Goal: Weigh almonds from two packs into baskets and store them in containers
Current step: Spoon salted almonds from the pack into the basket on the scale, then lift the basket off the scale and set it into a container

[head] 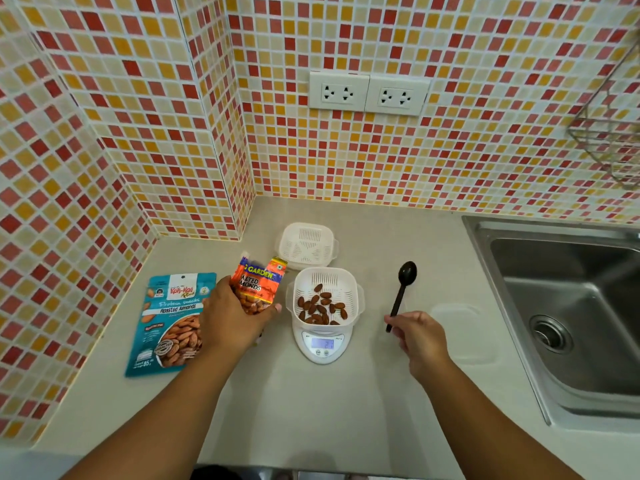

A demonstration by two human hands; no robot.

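A white slotted basket (356, 299) with several almonds (322, 308) in it sits on a small white digital scale (322, 348) whose display is lit. My left hand (232, 320) grips an orange salted-almond pack (258, 284) just left of the basket, its opened top pointing away from me. My right hand (420, 337) pinches the handle end of a black spoon (403, 289) that lies on the counter right of the scale. A teal roasted-almond pack (169, 320) lies flat at the left. A second white basket (308, 245) sits in a container behind the scale.
The beige counter (311, 410) runs into a tiled corner at the back left. A steel sink (571, 317) fills the right side. A wire rack (613, 140) hangs on the right wall, and two sockets (369, 93) sit above the counter.
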